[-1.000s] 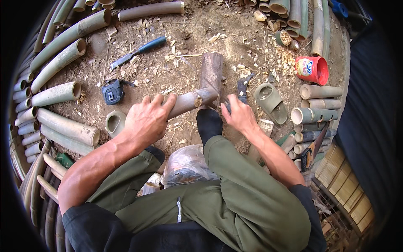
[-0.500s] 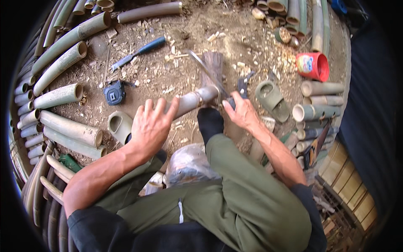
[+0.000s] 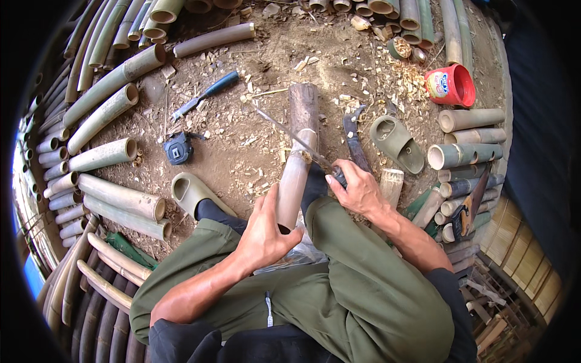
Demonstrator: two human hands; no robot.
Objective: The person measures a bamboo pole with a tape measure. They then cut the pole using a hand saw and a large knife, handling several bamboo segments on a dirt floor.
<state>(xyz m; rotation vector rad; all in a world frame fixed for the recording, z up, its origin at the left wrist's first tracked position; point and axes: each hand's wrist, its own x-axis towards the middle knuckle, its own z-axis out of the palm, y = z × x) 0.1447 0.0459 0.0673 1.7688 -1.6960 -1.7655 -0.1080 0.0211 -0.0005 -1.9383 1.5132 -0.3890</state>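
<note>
My left hand (image 3: 264,236) is closed around the near end of a short bamboo piece (image 3: 293,184), its thumb across the open end. The piece points away from me, its far end resting on a dark wooden block (image 3: 302,103). My right hand (image 3: 361,192) grips the dark handle of a long, thin-bladed knife (image 3: 296,140). Its blade slants up to the left, passing over the bamboo near a node; whether it touches cannot be told. Just beyond my right hand, a dark curved tool (image 3: 354,136) lies on the ground.
Wood chips litter the dirt floor. A blue-handled chisel (image 3: 206,95) and a tape measure (image 3: 178,148) lie to the left. Olive slides (image 3: 396,144) are near my feet. Bamboo tubes (image 3: 103,155) line both sides. A red tub (image 3: 451,86) and a handsaw (image 3: 469,209) are at right.
The bamboo piece has swung from slanting left to pointing nearly straight ahead. My left hand has come nearer and to the right, now at its near end. The knife stays in my right hand.
</note>
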